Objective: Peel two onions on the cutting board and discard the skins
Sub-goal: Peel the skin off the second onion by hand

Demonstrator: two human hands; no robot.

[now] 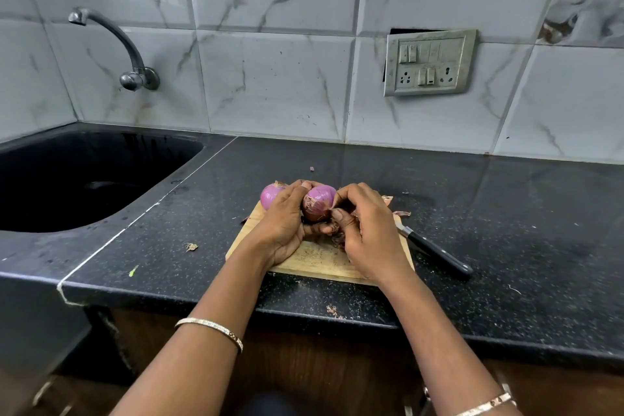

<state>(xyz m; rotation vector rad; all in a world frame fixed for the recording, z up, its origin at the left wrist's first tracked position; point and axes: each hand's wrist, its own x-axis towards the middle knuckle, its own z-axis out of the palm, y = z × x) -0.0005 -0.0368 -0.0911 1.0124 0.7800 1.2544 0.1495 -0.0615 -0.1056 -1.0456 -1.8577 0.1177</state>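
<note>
While the partly peeled purple onion [319, 202] is held over the far half of the pale wooden cutting board [317, 260], it is gripped from the left by the left hand [283, 223], whose fingers are curled round its far side and underside; whether the onion touches the board cannot be told. A flap of dry reddish-brown skin [327, 212] at the onion's lower right is pinched between the thumb and bent forefinger of the right hand [368, 230], the remaining fingers being curled close together. A second purple onion [270, 196], glossy and mostly bare, is seen at the board's far left corner, just behind the left hand. Loose curls of pinkish onion skin [401, 213] are scattered at the board's far right edge, and further scraps [191, 246] lie on the speckled black stone countertop [506, 213] to the left of the board. A black-handled knife [439, 255] is laid just beside the board's right edge, its handle towards the near right. A black sunken sink [84, 179] is set into the counter at the left, with a curved metal tap [114, 40] fixed to the grey marbled wall tiles [277, 84] above it, and a grey switch and socket plate [429, 62] is mounted to the right. A thin metal bangle [212, 331] is worn on each wrist
</note>
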